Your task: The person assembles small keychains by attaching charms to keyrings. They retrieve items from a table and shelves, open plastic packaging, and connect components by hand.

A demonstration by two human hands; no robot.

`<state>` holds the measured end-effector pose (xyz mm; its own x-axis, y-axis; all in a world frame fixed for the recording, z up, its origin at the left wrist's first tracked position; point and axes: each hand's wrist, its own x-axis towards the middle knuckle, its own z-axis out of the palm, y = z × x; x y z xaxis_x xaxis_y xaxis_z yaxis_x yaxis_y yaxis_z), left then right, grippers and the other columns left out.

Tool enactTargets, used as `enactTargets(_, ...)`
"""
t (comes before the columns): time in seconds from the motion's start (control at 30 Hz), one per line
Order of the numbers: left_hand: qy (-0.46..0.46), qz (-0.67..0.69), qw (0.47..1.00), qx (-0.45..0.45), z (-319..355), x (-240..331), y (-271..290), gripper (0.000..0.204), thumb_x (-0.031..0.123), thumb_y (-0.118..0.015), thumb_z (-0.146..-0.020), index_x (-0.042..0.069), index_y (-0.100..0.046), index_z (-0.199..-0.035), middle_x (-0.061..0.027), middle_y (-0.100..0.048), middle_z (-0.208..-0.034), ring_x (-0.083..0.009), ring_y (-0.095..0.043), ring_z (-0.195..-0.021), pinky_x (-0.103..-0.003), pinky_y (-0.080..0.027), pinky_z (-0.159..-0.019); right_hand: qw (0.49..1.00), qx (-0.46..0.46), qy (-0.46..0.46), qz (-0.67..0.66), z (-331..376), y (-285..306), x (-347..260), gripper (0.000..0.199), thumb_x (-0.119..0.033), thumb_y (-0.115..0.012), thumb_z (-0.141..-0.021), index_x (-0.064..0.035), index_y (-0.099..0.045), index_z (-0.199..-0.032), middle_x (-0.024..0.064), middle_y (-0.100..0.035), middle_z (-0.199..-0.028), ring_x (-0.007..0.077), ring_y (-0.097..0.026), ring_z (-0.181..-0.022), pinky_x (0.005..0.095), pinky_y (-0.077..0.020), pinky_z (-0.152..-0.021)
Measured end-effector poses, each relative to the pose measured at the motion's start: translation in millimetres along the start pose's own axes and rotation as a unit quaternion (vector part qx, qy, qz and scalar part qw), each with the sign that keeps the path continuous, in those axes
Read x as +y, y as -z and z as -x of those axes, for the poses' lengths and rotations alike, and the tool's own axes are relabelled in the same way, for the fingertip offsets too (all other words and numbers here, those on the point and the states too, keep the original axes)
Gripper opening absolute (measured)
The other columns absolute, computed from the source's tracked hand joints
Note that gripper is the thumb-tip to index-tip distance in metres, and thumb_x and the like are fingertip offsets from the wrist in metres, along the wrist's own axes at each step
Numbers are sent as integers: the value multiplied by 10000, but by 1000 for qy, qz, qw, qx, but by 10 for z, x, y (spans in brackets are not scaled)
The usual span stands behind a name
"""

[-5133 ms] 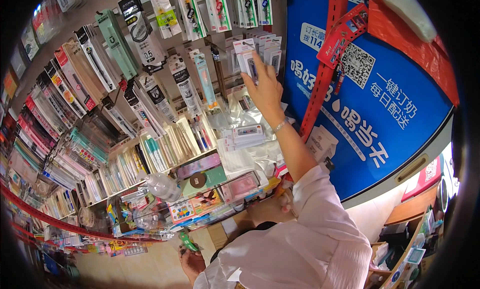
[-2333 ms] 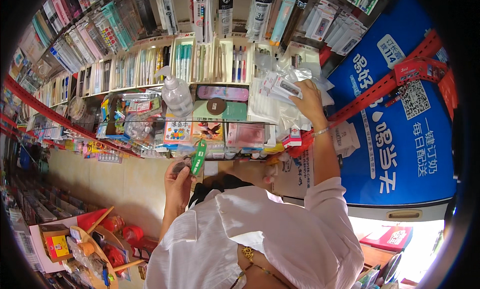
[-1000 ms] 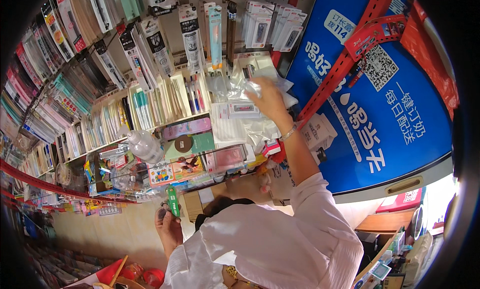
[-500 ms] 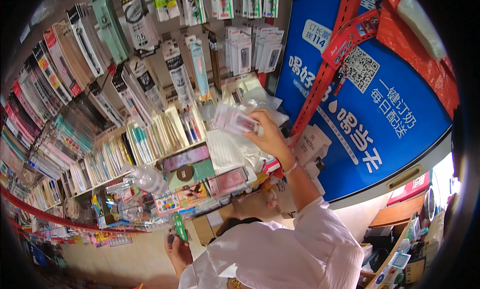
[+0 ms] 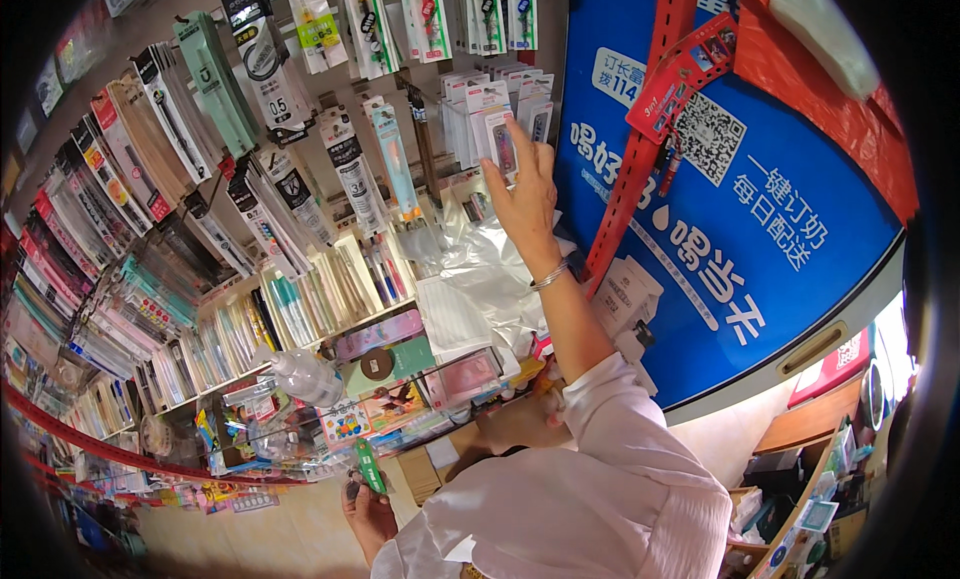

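Observation:
My right hand (image 5: pixel 528 199) is raised to the hanging display at the upper middle. Its fingers hold a small white blister pack (image 5: pixel 500 144) with a dark item inside, against the front of a row of similar packs (image 5: pixel 540 107). Low in the picture, my left hand (image 5: pixel 370 517) is closed around a green, narrow object (image 5: pixel 368 466) with white marks on it. Something small and dark also shows at those fingers, too small to make out. Below my right hand a crumpled clear plastic bag (image 5: pixel 480 269) lies on the shelf.
Packed pens and refills (image 5: pixel 265 69) hang on hooks to the left, above bins of pens (image 5: pixel 290 304). A clear bottle (image 5: pixel 305 377) stands at the shelf edge. On the right are a red perforated post (image 5: pixel 640 169) and a blue panel (image 5: pixel 740 269). A cardboard box (image 5: pixel 420 474) sits below.
My right hand has moved up from above the plastic bag to the hanging packs, carrying the white blister pack. My left hand still holds the green object, a little lower in view.

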<state>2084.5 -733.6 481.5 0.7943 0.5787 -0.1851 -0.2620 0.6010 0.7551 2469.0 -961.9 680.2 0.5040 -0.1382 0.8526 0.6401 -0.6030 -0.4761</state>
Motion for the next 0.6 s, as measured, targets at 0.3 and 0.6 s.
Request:
enactTargets(0.3, -10, -2, 1000, 20, 18, -10, 4, 239, 77, -624, -879, 71, -572, -1111, -48, -647, -1037, -232, -640, -953, -237, -452, -595, 997, 19, 15, 67, -109, -291, 175, 764, -236, -724, -783, -130, -334, -1432, 175, -480, -1107, 372, -480, -1059, 463, -391, -913)
enactTargets(0.6, -2, -8, 999, 35, 99, 253, -157, 317, 138, -684, -835, 38, -536, -1098, -86, -613, -1017, -243, -633, -947, -248, -446, -602, 999, 32, 22, -29, 341, -247, -16, 630, -141, -720, -787, 32, -423, -1316, 201, -476, -1151, 322, -506, -1037, 400, -413, -911)
